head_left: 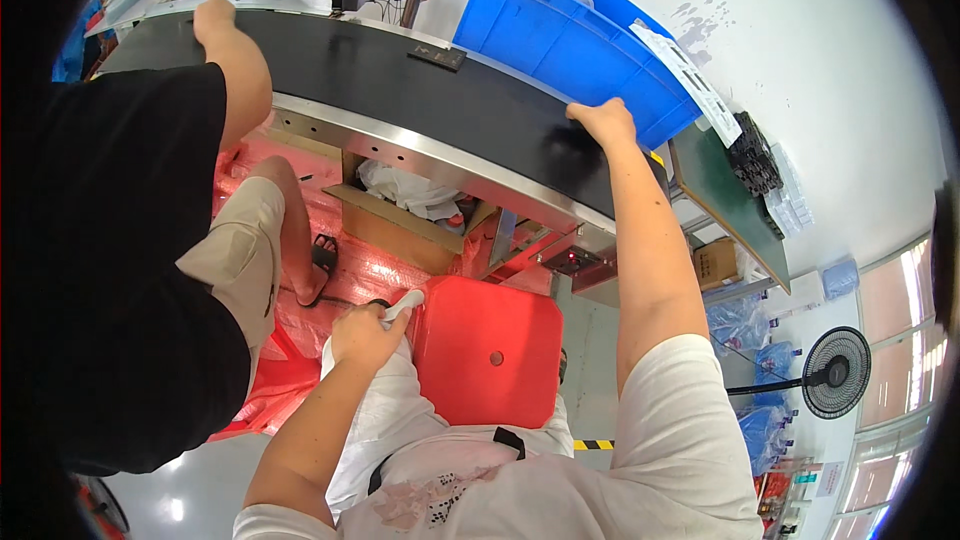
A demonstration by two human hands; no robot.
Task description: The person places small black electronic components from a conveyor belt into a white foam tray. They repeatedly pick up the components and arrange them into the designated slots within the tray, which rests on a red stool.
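- Grips a slim white object [405, 304] in the left hand [366, 336], closed around its lower part, low beside the red stool [480, 325], with the object's free end poking out toward the stool's near corner.
- Extends the right hand [605, 124], bent, over the right end of the black belt [360, 75], near the blue bin [570, 40]; cannot tell if pinching anything there.
- Shows a flat dark plate [437, 57] lying on the belt, left of the right hand and well apart.

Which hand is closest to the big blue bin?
The wearer's right hand, at the black belt. Their left hand is by the red stool; the co-worker's hand is far left.
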